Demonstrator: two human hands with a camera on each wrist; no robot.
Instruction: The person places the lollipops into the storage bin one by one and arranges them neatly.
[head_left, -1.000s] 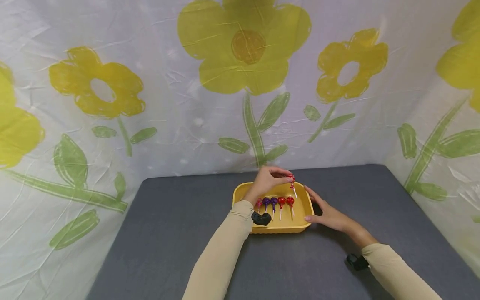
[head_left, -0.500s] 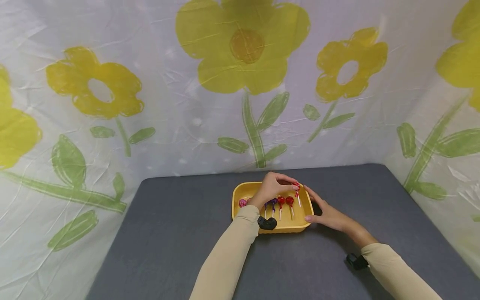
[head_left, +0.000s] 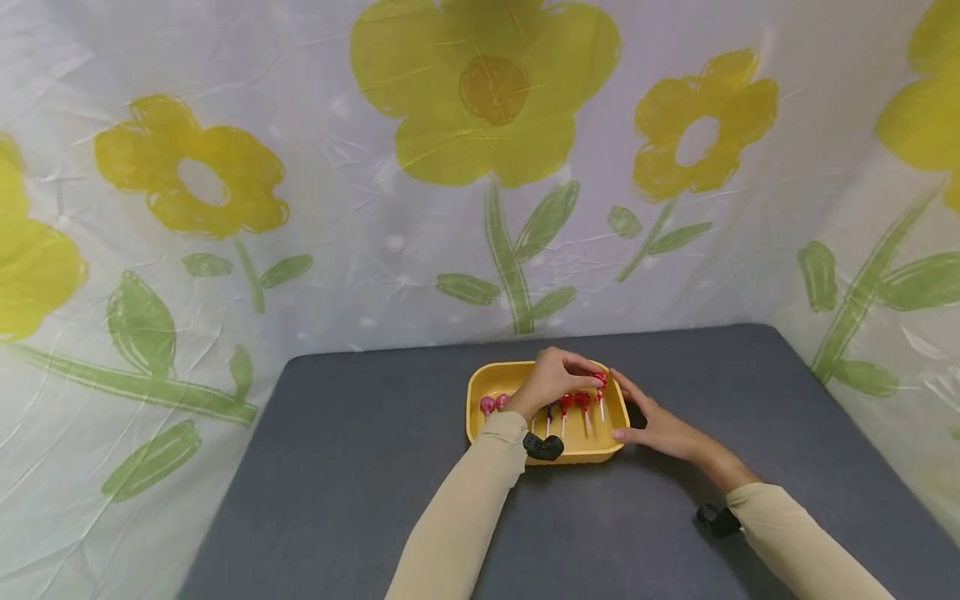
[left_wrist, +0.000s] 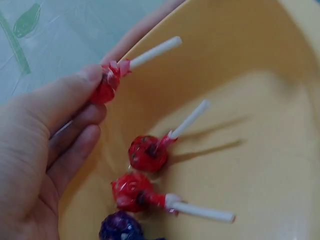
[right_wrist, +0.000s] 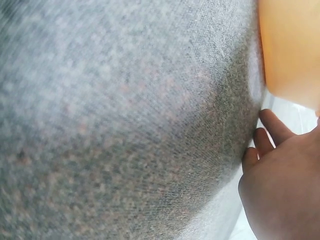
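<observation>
My left hand pinches a red-wrapped lollipop by its candy head, between thumb and fingers. Its white stick points out over the yellow tray, near the tray's right end. Below it in the left wrist view lie two more red lollipops and a purple lollipop, cut off by the frame. Pink lollipops rest at the tray's left end; my left wrist covers part of the row. My right hand touches the tray's right end, thumb and fingers spread along the rim.
A dark grey table carries the tray near its back edge. Behind it hangs a white cloth printed with yellow flowers. Each wrist wears a small black camera.
My left hand has moved right and slightly down with the red lollipop, bringing it beside the other red ones. Pink lollipops at the left have come into sight. The right hand stays at the tray.
</observation>
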